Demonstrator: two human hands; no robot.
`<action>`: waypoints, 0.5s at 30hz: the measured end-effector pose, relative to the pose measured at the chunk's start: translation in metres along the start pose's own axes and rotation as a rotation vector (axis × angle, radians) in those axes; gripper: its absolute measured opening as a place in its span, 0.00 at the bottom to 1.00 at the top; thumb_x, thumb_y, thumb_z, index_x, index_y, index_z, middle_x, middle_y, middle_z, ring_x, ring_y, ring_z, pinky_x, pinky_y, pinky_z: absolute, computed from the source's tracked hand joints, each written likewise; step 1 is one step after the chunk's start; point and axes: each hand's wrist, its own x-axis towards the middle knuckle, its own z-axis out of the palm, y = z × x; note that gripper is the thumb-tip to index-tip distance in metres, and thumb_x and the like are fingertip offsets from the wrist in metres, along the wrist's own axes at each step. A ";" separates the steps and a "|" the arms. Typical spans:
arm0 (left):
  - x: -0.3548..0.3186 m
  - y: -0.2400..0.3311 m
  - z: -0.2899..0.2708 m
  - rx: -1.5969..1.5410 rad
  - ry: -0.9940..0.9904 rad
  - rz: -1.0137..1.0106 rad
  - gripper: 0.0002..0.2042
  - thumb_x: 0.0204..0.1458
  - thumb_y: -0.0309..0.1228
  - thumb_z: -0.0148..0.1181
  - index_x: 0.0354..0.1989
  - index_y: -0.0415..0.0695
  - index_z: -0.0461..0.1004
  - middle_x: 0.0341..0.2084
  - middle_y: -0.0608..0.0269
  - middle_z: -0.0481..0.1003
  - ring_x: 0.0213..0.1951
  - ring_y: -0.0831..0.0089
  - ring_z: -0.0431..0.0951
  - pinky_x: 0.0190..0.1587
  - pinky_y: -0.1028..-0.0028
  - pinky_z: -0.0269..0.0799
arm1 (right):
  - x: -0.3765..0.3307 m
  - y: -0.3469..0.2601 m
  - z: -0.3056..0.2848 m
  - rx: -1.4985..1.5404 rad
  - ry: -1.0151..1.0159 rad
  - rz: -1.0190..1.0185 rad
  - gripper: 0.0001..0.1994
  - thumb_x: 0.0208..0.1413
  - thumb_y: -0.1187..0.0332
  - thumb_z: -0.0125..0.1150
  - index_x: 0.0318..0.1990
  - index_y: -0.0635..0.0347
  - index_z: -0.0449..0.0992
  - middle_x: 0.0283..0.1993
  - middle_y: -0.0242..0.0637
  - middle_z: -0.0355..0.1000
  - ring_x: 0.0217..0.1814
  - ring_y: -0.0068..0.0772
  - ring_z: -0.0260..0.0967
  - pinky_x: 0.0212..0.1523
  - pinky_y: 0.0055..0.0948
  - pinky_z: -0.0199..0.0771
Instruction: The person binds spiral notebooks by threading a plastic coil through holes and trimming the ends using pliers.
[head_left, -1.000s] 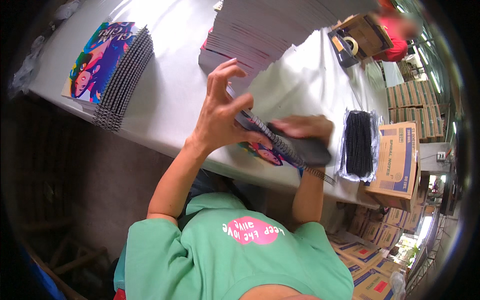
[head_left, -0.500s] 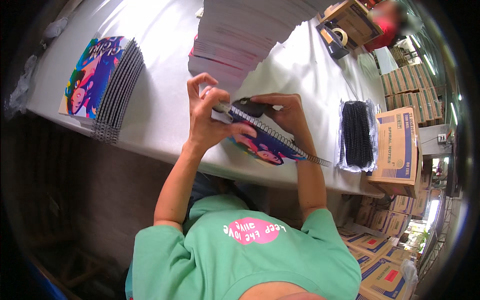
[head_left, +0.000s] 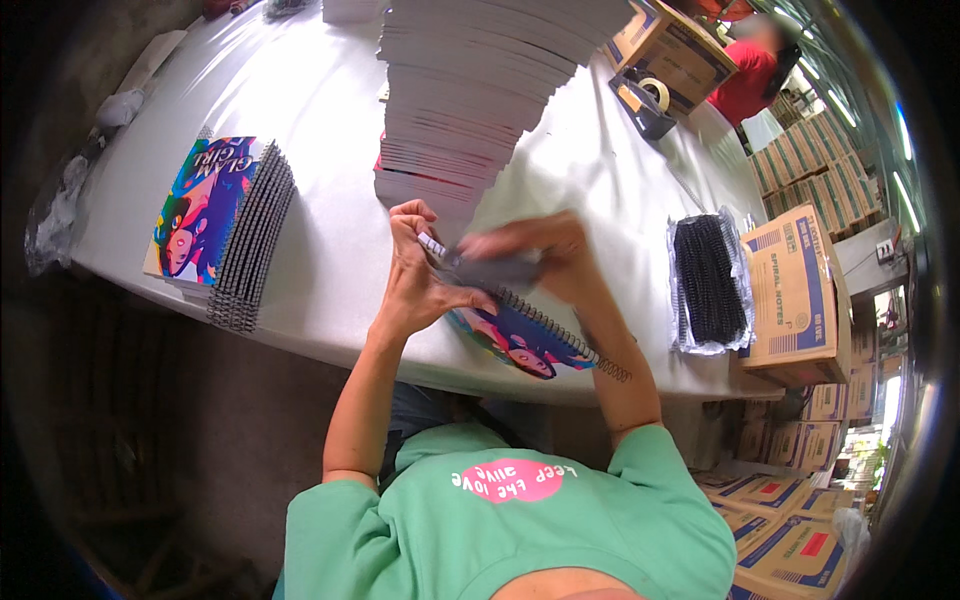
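Note:
My left hand (head_left: 408, 275) is closed on a spiral notebook (head_left: 520, 350) with a colourful cover, tilted over the table's near edge. Thumb in front, fingers behind, it grips the notebook's left end. A wire-like coil (head_left: 545, 318) runs along the upper edge, and its loose tail sticks out past the right end beside my right forearm. My right hand (head_left: 545, 250), smeared by motion, grips a dark grey object (head_left: 495, 268) against the coil near my left hand. Its exact kind is blurred. A small white piece (head_left: 432, 244) shows at my left fingers.
A stack of bound notebooks (head_left: 200, 215) stands left, a tall pile of paper blocks (head_left: 450, 110) ahead. Black coils in plastic (head_left: 708, 280) lie right, beside a cardboard carton (head_left: 790, 300). Farther back are a tape dispenser (head_left: 643, 105) and a person in red (head_left: 745, 80).
My right hand and the dark object have moved left along the coil, toward my left hand. The notebook has shifted slightly down, and the whole view has tilted a little.

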 end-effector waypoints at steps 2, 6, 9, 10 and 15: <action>-0.004 0.002 0.003 -0.088 -0.004 -0.104 0.47 0.14 0.51 0.79 0.37 0.44 0.49 0.39 0.58 0.51 0.46 0.67 0.56 0.50 0.73 0.59 | 0.004 -0.014 0.013 -0.161 -0.114 -0.063 0.18 0.36 0.82 0.58 0.38 0.56 0.80 0.32 0.41 0.77 0.32 0.35 0.76 0.35 0.28 0.74; -0.010 -0.003 0.001 -0.083 0.109 0.028 0.33 0.33 0.41 0.75 0.38 0.46 0.54 0.34 0.64 0.57 0.35 0.78 0.61 0.38 0.80 0.63 | -0.021 0.036 -0.015 -0.338 0.023 0.083 0.18 0.36 0.84 0.56 0.37 0.55 0.80 0.36 0.42 0.77 0.36 0.39 0.75 0.40 0.27 0.74; -0.011 0.010 0.007 -0.365 0.108 -0.190 0.17 0.46 0.38 0.67 0.30 0.43 0.64 0.20 0.74 0.65 0.21 0.86 0.62 0.24 0.85 0.57 | -0.082 0.063 -0.067 -0.772 0.227 0.371 0.20 0.45 0.78 0.55 0.49 0.53 0.74 0.51 0.40 0.70 0.53 0.38 0.68 0.54 0.44 0.64; -0.011 0.012 0.005 -0.311 0.117 -0.208 0.14 0.47 0.35 0.66 0.25 0.42 0.67 0.17 0.75 0.67 0.19 0.87 0.62 0.21 0.85 0.56 | -0.105 0.076 -0.081 -0.984 0.151 0.503 0.23 0.50 0.74 0.54 0.56 0.51 0.69 0.58 0.40 0.65 0.60 0.38 0.63 0.59 0.52 0.57; -0.011 0.055 0.019 -0.347 0.356 -0.265 0.08 0.46 0.27 0.66 0.31 0.39 0.74 0.21 0.70 0.73 0.24 0.85 0.70 0.28 0.84 0.66 | -0.185 0.023 -0.033 -0.895 0.183 0.822 0.28 0.59 0.56 0.48 0.67 0.43 0.51 0.69 0.38 0.48 0.71 0.50 0.40 0.62 0.66 0.37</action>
